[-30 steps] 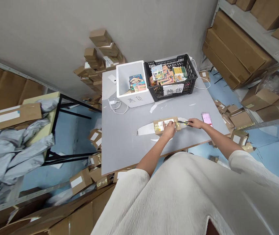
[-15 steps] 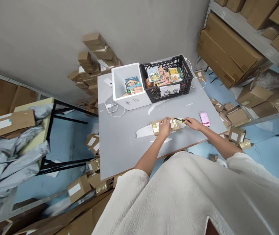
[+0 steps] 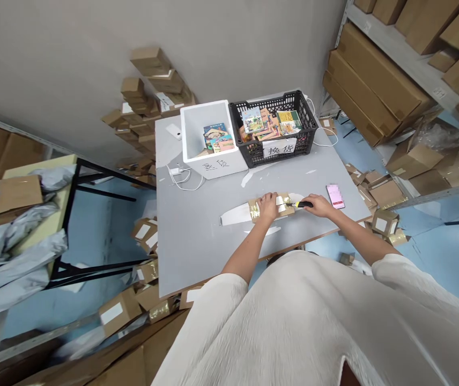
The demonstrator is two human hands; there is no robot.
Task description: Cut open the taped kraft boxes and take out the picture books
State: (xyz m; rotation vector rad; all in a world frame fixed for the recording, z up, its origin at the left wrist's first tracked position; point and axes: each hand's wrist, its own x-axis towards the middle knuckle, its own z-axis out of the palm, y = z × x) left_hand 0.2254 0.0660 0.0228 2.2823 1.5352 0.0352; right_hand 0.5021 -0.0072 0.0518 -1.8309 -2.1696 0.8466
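Observation:
A small cardboard box (image 3: 255,211) with shiny clear tape lies on the grey table (image 3: 197,241) close to my body. My left hand (image 3: 267,206) grips its top and holds it down. In my right hand (image 3: 319,205) is a yellow and black utility knife (image 3: 304,204), held by its handle. The blade points left and lies along the top of the box, near a white label; whether it cuts into the tape cannot be made out. Beneath the box a pale whitish patch (image 3: 234,215) shows on the tabletop.
Behind the box stand a white foam box (image 3: 223,165) and a black plastic crate (image 3: 261,159), both with books inside. A phone (image 3: 335,196) lies to the right, a white cable (image 3: 191,185) to the left. Cartons (image 3: 119,311) crowd the floor around the table.
The utility knife has turned from a slant to nearly level, and its blade now lies across the box top toward my left hand. My left hand stays on the box.

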